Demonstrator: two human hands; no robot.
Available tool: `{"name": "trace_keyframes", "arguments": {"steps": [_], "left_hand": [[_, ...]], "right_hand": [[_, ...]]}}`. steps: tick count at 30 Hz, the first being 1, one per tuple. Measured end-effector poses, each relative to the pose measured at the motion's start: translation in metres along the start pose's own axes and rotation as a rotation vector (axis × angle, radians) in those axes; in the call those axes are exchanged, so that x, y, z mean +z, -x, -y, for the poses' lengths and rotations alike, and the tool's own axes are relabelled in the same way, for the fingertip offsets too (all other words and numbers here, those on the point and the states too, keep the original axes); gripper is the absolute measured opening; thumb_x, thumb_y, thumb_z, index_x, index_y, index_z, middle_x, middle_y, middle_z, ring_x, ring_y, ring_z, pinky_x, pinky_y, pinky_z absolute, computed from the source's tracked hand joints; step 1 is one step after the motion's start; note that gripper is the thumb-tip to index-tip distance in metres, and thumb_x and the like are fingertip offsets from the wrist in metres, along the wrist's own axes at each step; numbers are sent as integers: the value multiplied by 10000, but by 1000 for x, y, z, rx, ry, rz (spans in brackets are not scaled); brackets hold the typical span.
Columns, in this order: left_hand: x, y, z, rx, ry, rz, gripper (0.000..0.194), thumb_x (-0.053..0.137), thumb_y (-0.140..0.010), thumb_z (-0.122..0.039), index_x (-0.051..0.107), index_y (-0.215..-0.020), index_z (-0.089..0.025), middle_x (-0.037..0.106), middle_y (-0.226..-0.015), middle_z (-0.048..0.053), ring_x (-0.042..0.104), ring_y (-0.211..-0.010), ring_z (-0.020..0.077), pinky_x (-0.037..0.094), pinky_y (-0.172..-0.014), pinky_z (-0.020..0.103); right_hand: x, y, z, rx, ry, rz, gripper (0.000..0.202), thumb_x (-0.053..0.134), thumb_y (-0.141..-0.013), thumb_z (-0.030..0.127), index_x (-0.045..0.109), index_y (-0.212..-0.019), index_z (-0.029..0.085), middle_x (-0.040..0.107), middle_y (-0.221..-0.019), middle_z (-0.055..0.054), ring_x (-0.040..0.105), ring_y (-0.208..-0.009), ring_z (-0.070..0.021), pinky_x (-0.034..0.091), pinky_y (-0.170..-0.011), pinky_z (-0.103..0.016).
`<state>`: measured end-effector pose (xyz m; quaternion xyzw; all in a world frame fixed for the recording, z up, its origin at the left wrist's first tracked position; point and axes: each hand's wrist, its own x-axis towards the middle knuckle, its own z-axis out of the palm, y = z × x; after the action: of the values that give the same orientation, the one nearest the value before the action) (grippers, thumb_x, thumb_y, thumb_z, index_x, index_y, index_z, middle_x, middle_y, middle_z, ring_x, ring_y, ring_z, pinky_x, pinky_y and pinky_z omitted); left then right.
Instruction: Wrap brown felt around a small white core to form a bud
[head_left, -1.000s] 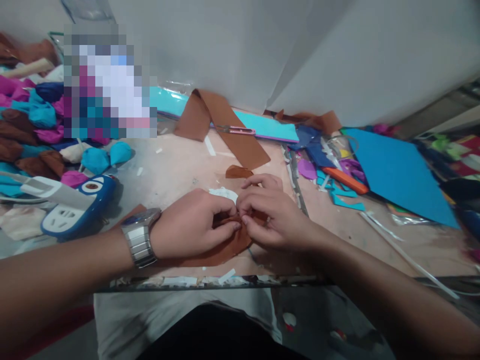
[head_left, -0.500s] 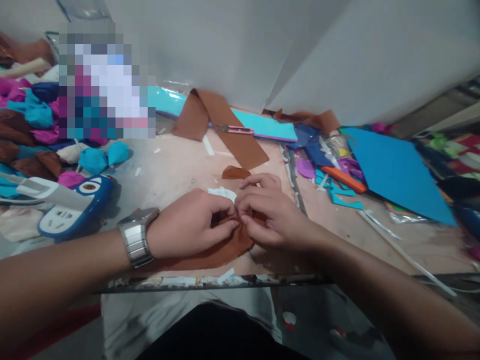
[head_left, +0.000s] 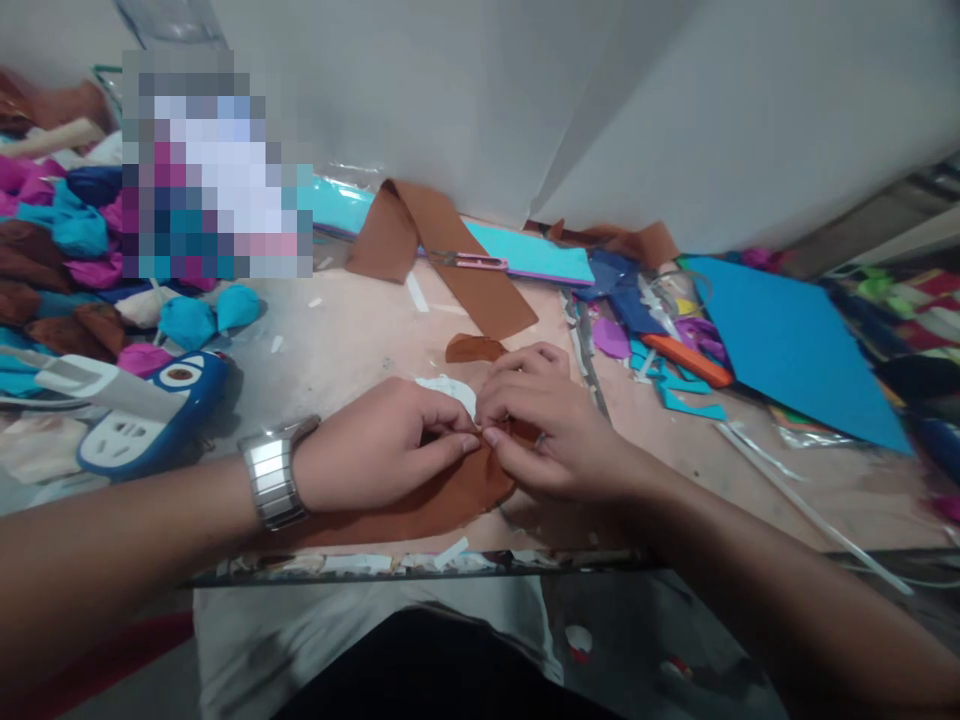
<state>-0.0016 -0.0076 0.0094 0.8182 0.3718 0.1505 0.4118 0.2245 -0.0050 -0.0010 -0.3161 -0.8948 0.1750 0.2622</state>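
Close to the table's front edge, both hands meet over a piece of brown crepe paper (head_left: 427, 510). My left hand (head_left: 397, 440), with a metal watch (head_left: 274, 478) on its wrist, pinches the paper's upper edge between thumb and forefinger. Right beside it, my right hand (head_left: 544, 425) pinches the same edge, its fingertips almost touching the left ones. The paper's lower part lies spread under the left hand; some of it is hidden by the hands. Just behind the fingers are a small white scrap (head_left: 450, 390) and a small brown piece (head_left: 476, 348).
A folded brown strip (head_left: 487, 300) with a pink-handled cutter (head_left: 472, 261) lies at the back. Crumpled paper bundles (head_left: 187, 320) and a blue-and-white power socket (head_left: 150, 425) are at left. An orange cutter (head_left: 686, 360) and a blue sheet (head_left: 795, 350) lie at right.
Both hands have shifted very slightly, and still pinch the brown crepe paper's edge. More of the paper shows below the fingertips.
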Motion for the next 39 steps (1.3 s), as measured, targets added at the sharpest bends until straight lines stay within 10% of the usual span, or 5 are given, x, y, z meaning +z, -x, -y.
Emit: {"name": "trace_keyframes", "arguments": {"steps": [39], "left_hand": [[-6,-5,5,-112,286,204,207,456,-930,-193,626,-823,-142,519,-715,-44,436,-664,98,376,-638,230]], "right_hand": [[0,1,-5,-58,44,-53,94,667,-912,202,726,-964,254,739,-870,6,645,-963,-200,304,-1036,-466]]}}
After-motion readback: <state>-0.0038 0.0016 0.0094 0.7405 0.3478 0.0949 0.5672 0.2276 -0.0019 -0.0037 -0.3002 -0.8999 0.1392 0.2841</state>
